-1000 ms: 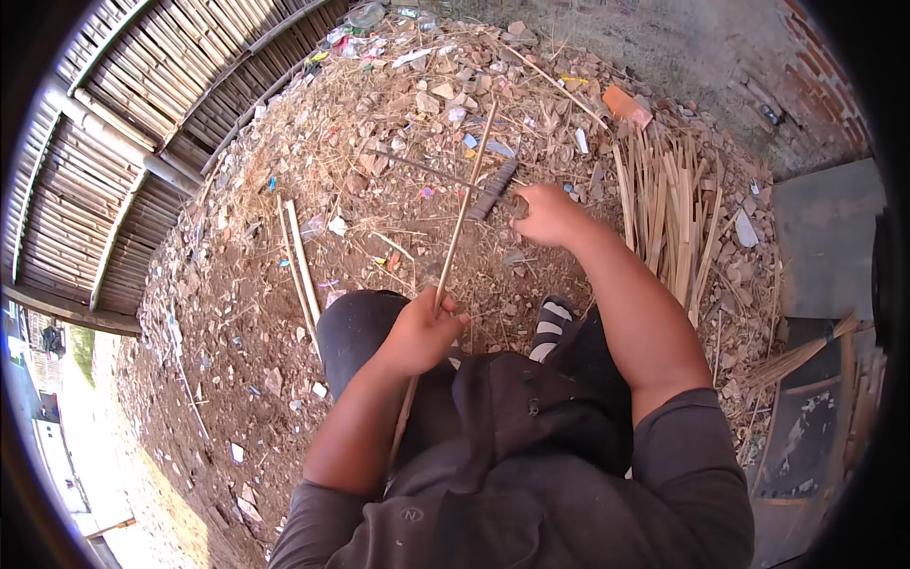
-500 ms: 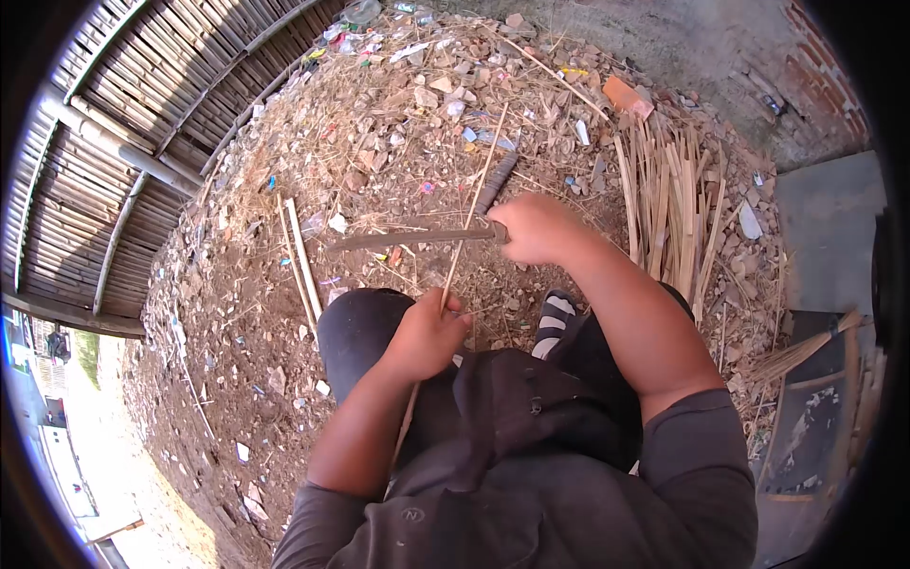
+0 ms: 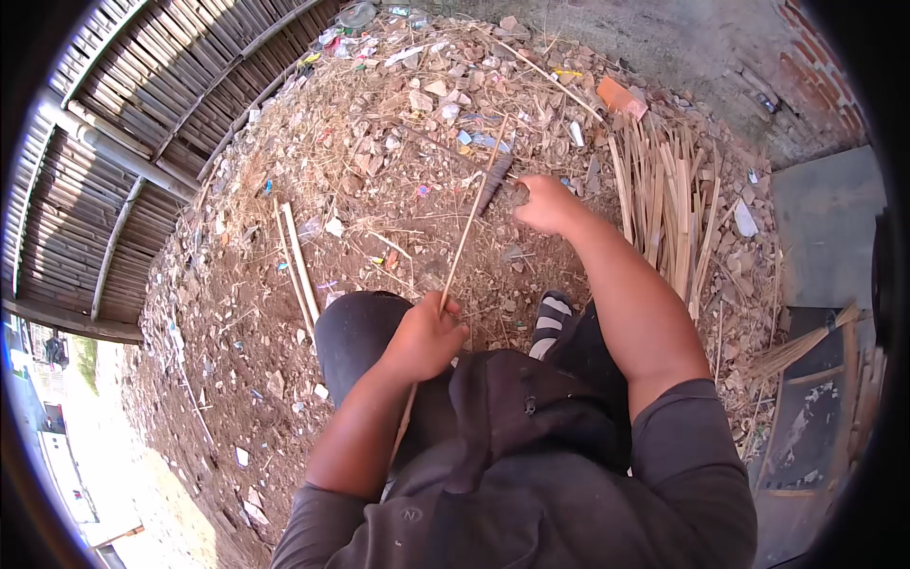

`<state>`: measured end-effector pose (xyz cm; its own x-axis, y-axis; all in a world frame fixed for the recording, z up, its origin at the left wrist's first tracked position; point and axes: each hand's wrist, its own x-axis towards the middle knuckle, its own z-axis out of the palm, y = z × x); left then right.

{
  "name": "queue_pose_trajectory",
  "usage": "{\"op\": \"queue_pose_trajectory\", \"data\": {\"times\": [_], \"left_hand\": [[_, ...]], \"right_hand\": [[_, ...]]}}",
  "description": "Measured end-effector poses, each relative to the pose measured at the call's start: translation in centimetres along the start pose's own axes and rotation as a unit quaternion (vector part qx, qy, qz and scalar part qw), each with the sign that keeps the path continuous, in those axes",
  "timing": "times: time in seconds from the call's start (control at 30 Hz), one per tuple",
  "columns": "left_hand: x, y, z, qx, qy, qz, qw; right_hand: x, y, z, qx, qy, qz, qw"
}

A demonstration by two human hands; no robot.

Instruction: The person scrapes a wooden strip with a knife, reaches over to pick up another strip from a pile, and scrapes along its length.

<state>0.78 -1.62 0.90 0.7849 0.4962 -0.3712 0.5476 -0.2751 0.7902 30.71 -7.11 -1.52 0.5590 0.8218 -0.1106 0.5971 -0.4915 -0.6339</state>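
Observation:
My left hand [image 3: 427,337] is closed around a thin bamboo strip [image 3: 465,237], above my left knee. The strip slants from my lap up and away, its far end over the rubble. My right hand [image 3: 548,205] is closed on the handle of a long-bladed knife, mostly hidden by the fingers. The dark knife blade [image 3: 439,145] points to the far left, beyond the strip's middle, and is hard to make out against the ground. A dark, ribbed, wrapped-looking piece [image 3: 492,185] lies beneath the strip near my right hand; its kind is unclear.
A pile of split bamboo strips [image 3: 668,209] lies on the right, near a brick [image 3: 622,98]. Two pale sticks [image 3: 299,261] lie on the left. Rubble and litter cover the ground. A bamboo fence [image 3: 142,114] stands left, a wall [image 3: 682,57] at the back.
My right hand has moved away from me and slightly right. The knife blade has swung from lying across the strip to pointing farther away. My left hand still grips the strip in nearly the same place.

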Motion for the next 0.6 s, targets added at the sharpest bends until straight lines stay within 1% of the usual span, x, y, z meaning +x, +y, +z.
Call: {"op": "queue_pose_trajectory", "data": {"times": [0.1, 0.2, 0.3, 0.33, 0.37, 0.43, 0.47, 0.53, 0.57, 0.6], "left_hand": [[0.1, 0.8, -0.4, -0.010, -0.005, -0.011, 1.000], [0.0, 0.6, -0.3, -0.022, -0.011, 0.005, 1.000], [-0.1, -1.0, -0.2, -0.076, -0.034, 0.021, 0.996], [0.1, -1.1, -0.4, -0.099, -0.042, 0.029, 0.994], [0.1, -1.0, -0.5, -0.105, -0.045, 0.022, 0.993], [0.3, -0.6, -0.4, -0.118, -0.056, 0.006, 0.991], [0.4, -0.4, -0.4, -0.129, -0.058, 0.003, 0.990], [0.2, -0.1, -0.5, -0.150, -0.064, -0.005, 0.987], [0.1, -0.1, -0.6, -0.141, -0.072, 0.006, 0.987], [-0.1, -0.2, -0.7, -0.134, -0.077, 0.016, 0.988]], "right_hand": [[-1.4, -1.4, -0.7, -0.078, -0.045, -0.090, 0.992], [-3.6, -5.1, -1.8, -0.191, -0.132, -0.153, 0.961], [-1.1, -1.7, -1.4, -0.086, -0.078, -0.089, 0.989], [-0.6, -0.7, -1.4, -0.029, -0.029, -0.067, 0.997], [-0.1, 0.1, -0.9, -0.054, -0.035, -0.077, 0.995], [-1.1, -1.9, -1.1, -0.105, -0.050, -0.094, 0.989], [-2.4, -3.2, -1.1, -0.108, -0.052, -0.101, 0.988], [-3.7, -5.1, -1.8, -0.163, -0.096, -0.144, 0.971], [-4.1, -5.4, -1.7, -0.189, -0.120, -0.166, 0.960], [-3.4, -5.0, -2.3, -0.184, -0.137, -0.145, 0.962]]}}
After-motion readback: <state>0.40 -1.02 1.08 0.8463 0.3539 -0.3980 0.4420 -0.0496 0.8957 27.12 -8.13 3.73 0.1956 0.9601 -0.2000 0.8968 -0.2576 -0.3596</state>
